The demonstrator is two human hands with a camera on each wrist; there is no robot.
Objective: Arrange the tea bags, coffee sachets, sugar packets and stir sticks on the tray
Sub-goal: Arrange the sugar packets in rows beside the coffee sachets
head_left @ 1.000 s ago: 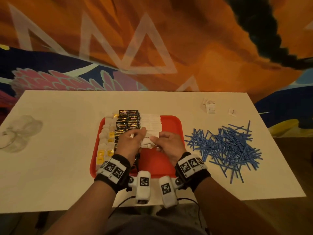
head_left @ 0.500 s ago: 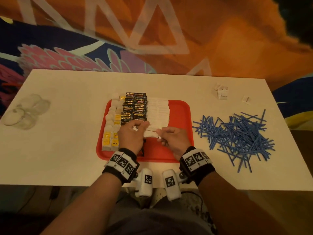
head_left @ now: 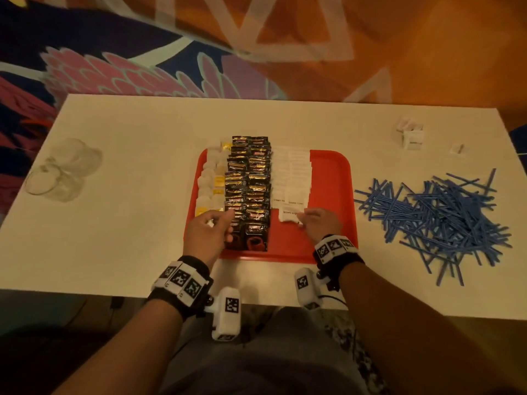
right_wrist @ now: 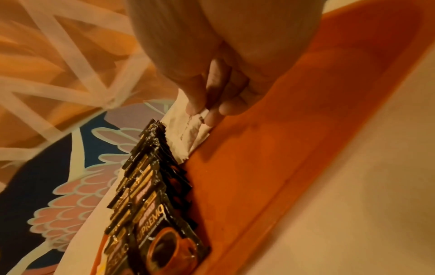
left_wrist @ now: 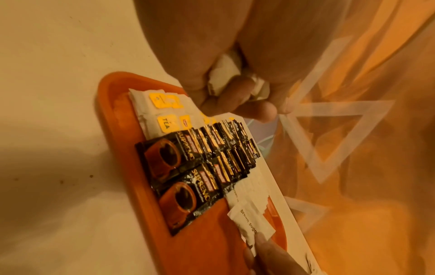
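- from my remote seat i see the red tray [head_left: 330,178] at the table's [head_left: 142,155] centre, with three columns running from 12 to 6 o'clock.
- the tea bags [head_left: 212,183] fill the column at the tray's 9 o'clock side; their yellow tags show in the left wrist view [left_wrist: 164,121].
- the coffee sachets [head_left: 248,189] sit in two overlapped dark rows just beside the tea bags, toward 3 o'clock.
- the sugar packets [head_left: 291,172] lie in white rows just beside the coffee; the tray is bare red beyond them at 3 o'clock.
- my right hand [head_left: 320,223] pinches one sugar packet [head_left: 289,216] between thumb and fingertips [right_wrist: 212,119], at the 6 o'clock end of the sugar rows, low over the tray.
- my left hand [head_left: 206,233] hovers over the tray's 7 o'clock corner, fingers curled around a small bunch of white packets [left_wrist: 223,76] in the palm.
- the stir sticks [head_left: 436,218] lie in a loose blue heap on the table at 3 o'clock, well apart from the tray.
- a few spare white packets [head_left: 412,135] sit at the table's 1 o'clock corner.
- clear glassware [head_left: 61,169], blurred, stands at 9 o'clock.
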